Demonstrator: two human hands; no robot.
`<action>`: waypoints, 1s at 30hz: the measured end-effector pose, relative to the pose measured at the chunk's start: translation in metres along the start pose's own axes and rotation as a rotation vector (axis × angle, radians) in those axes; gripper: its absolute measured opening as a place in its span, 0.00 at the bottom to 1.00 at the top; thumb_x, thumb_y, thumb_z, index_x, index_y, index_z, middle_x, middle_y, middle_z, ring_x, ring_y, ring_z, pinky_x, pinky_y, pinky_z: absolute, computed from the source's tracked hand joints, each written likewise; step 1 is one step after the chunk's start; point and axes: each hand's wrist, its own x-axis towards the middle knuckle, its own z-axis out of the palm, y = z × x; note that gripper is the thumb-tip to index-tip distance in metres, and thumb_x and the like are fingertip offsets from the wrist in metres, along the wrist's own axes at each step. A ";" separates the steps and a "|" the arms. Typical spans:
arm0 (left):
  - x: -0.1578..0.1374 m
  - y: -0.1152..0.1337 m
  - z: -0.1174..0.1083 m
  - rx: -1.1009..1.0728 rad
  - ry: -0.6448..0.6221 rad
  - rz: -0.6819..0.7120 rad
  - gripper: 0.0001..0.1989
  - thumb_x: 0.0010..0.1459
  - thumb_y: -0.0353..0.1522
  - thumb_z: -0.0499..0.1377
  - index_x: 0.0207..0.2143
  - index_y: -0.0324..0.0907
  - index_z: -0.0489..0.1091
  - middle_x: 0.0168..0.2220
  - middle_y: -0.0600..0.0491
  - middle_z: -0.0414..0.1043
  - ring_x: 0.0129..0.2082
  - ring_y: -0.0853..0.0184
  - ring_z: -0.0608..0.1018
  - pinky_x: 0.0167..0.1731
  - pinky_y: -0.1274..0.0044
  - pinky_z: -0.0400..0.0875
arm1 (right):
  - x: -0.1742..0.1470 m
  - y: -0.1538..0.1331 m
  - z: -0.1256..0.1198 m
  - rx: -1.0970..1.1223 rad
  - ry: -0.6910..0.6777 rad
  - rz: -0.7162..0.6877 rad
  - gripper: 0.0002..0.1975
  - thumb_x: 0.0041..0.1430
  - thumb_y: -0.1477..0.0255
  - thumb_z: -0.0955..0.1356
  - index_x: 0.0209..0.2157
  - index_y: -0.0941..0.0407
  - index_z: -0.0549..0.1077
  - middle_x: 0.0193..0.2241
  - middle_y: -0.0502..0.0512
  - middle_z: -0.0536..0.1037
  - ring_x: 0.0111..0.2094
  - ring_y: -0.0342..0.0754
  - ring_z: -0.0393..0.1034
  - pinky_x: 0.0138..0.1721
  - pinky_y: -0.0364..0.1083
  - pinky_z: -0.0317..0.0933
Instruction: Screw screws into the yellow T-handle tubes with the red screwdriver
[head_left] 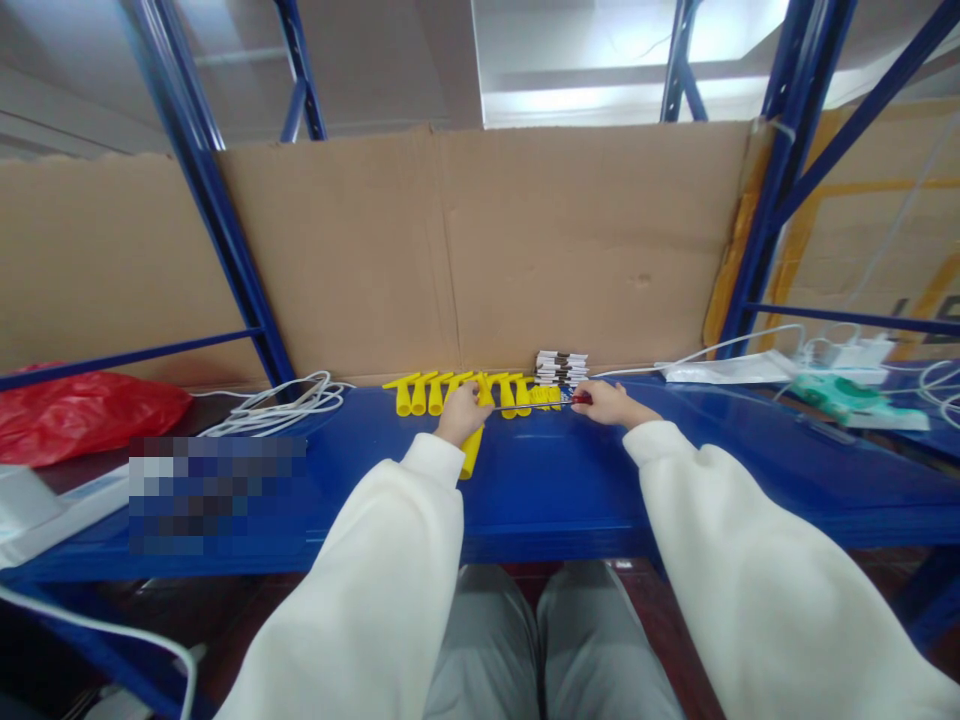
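My right hand (606, 402) is closed around the red handle of a screwdriver (525, 406), whose thin metal shaft points left toward my other hand. My left hand (460, 412) is closed on a yellow plastic piece (471, 455) with a tube-like body that hangs down toward me. The screwdriver tip is at the fingers of my left hand; its exact contact is too small to tell. Behind my hands, several similar yellow T-shaped pieces (418, 396) stand in a row. Small yellow parts (545, 397) lie just beyond the shaft.
A stack of white and black pieces (561, 367) sits against the cardboard panel (525, 240). White cables (289, 405) and a red plastic bag (90, 410) lie to the left. On the right of the blue tabletop (555, 490) are a white strip (731, 368) and a green-and-white object (855, 400).
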 end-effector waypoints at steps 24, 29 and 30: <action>-0.005 0.004 -0.002 -0.144 -0.064 -0.056 0.23 0.58 0.27 0.63 0.56 0.37 0.69 0.46 0.45 0.80 0.27 0.69 0.81 0.28 0.80 0.73 | 0.002 -0.001 0.004 0.120 0.112 0.056 0.05 0.59 0.71 0.68 0.38 0.52 0.75 0.41 0.56 0.82 0.47 0.56 0.74 0.59 0.66 0.53; -0.005 0.005 -0.002 -0.132 -0.059 -0.060 0.26 0.58 0.28 0.64 0.58 0.38 0.68 0.51 0.43 0.79 0.29 0.67 0.83 0.32 0.78 0.74 | 0.000 -0.005 0.001 0.140 0.109 0.060 0.05 0.59 0.71 0.68 0.38 0.52 0.75 0.41 0.56 0.82 0.48 0.56 0.74 0.59 0.64 0.53; -0.004 0.005 -0.002 -0.127 -0.057 -0.058 0.26 0.57 0.28 0.64 0.59 0.37 0.68 0.51 0.42 0.78 0.30 0.67 0.83 0.33 0.78 0.75 | 0.000 -0.005 0.000 0.144 0.104 0.063 0.05 0.59 0.72 0.68 0.38 0.53 0.75 0.42 0.56 0.82 0.48 0.56 0.74 0.60 0.65 0.52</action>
